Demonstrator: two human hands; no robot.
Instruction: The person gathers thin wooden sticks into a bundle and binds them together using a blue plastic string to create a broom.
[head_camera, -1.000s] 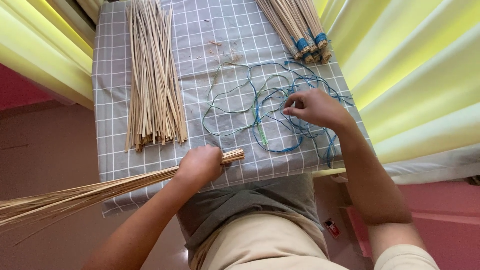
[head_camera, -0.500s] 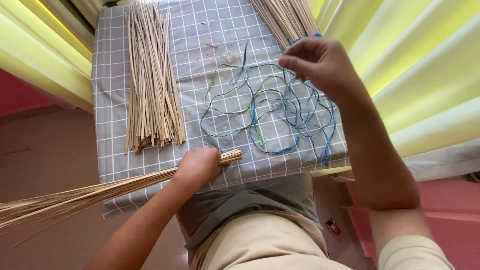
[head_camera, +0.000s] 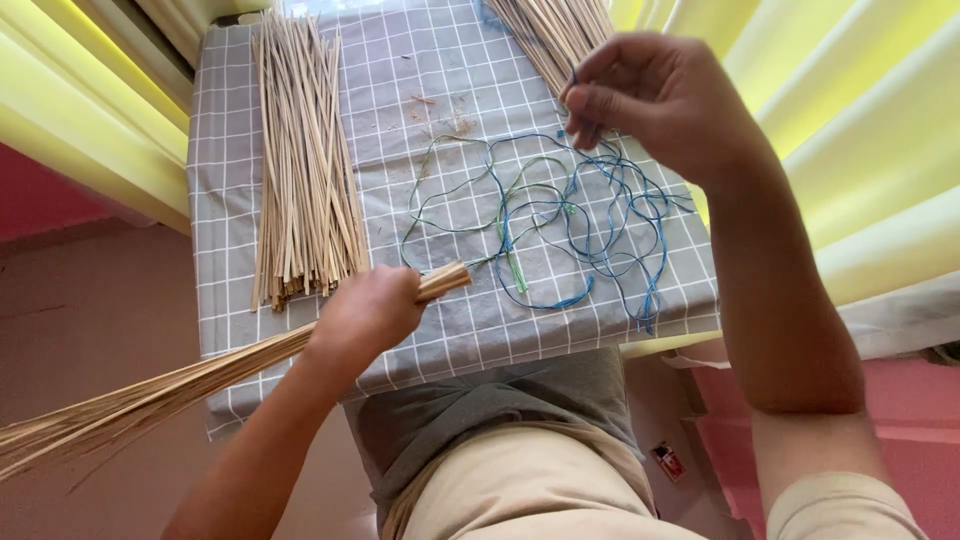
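Two hands, stick bundle (head_camera: 150, 395), blue string (head_camera: 590, 215)

We grip a bundle of thin sticks (head_camera: 150, 395) in our left hand (head_camera: 365, 315), its cut end poking out over the checked grey cloth (head_camera: 420, 60) on the surface. Our right hand (head_camera: 660, 100) pinches a blue string (head_camera: 575, 90) above the tangle of blue and green strings (head_camera: 560, 220). A loose pile of sticks (head_camera: 300, 170) lies beside them.

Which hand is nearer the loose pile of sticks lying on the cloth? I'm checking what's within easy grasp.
Left. The left hand, gripping a stick bundle, sits just beside the loose pile. The right hand is raised across the cloth, pinching a blue string.
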